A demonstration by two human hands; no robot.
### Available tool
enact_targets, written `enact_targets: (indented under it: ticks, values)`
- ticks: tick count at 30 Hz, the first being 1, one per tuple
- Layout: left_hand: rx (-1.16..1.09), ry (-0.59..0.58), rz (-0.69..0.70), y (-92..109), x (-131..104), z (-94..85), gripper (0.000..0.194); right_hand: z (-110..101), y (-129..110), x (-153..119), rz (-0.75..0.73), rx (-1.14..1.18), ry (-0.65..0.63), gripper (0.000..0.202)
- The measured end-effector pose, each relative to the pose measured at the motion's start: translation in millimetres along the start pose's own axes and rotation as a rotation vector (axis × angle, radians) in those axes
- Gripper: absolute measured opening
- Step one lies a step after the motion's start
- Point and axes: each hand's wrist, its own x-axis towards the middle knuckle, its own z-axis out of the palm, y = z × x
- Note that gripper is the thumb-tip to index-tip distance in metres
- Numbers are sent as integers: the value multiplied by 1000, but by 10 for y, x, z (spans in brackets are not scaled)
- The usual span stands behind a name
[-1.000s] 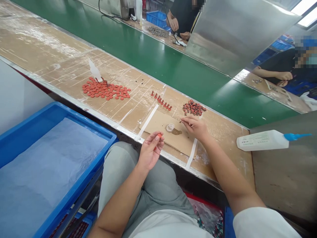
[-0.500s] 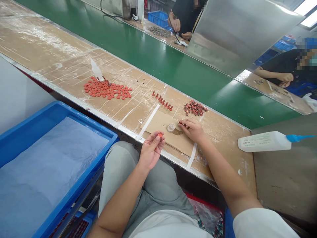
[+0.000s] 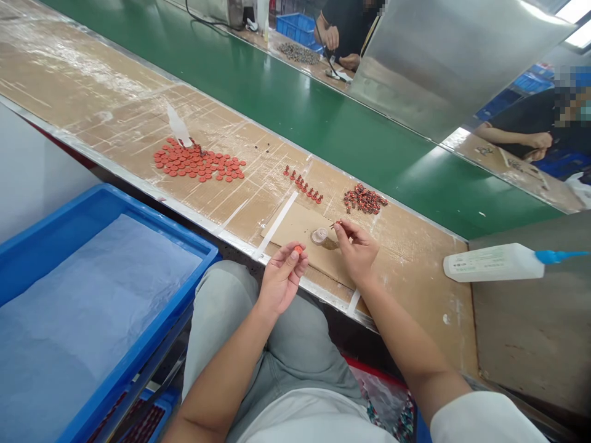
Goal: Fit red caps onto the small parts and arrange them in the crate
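Note:
Between the thumb and fingers of my left hand [image 3: 282,274] is a small red disc [image 3: 298,250], held above the bench's front edge. My right hand [image 3: 357,246] pinches a small dark and red part [image 3: 338,225], too small to name. Just left of that hand a small clear cup [image 3: 319,235] stands on a cardboard sheet [image 3: 295,224]. Behind it lies a heap of small red and black parts [image 3: 364,199]. A row of red discs with dark upright pieces [image 3: 302,185] stands farther left.
Many red discs [image 3: 198,163] lie spread on the bench, beside a white pointed bottle [image 3: 178,125]. A large white bottle with a blue nozzle [image 3: 494,263] lies at right. A blue tray [image 3: 205,252] is at my left. Beyond the green belt [image 3: 258,80], two people work.
My right hand has shifted slightly left and turned more upright, with the small part still pinched. My left hand stays nearly in place with the red disc.

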Motion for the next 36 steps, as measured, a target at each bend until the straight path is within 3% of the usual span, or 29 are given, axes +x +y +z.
enact_targets:
  ticks: [18,24,36]
  values:
    - [-21,-37,-11,-1,16,-25,19,40,106,39,-228,-221,-126,21]
    - [-29,-31,-16,14,5,-27,19,57,124,43,-347,-185,-102,17]
    - [-45,-39,-19,23,0,-18,19,77,105,33,-279,-90,-88,16]
